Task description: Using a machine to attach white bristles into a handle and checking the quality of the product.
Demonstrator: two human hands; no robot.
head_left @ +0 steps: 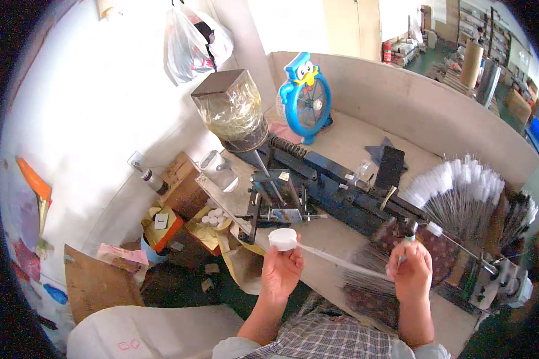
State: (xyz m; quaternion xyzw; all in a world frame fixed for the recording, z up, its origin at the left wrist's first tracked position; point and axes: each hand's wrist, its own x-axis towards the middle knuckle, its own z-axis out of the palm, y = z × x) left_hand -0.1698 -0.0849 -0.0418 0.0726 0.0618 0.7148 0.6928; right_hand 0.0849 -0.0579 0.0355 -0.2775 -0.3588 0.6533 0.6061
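My left hand (280,270) grips a white roll of tape (282,240) upright between thumb and fingers. From the roll a white strip (344,262) runs across to my right hand (410,270), whose closed fingers pinch its far end. The strip looks taut and slopes down slightly to the right. Under and beside my right hand lie thin wire brushes (368,284) on a dark patterned cloth (446,254). Just beyond that hand is a small dark-topped thing (411,228), partly hidden by my fingers. A dark metal bench machine (281,188) stands beyond the roll.
A blue cartoon-shaped fan (308,102) stands at the back of the bench (347,128). White-tipped brushes (461,185) fan out at the right, near a black phone (390,167). Left of the bench are a cardboard box (182,185) and several white rolls (214,218).
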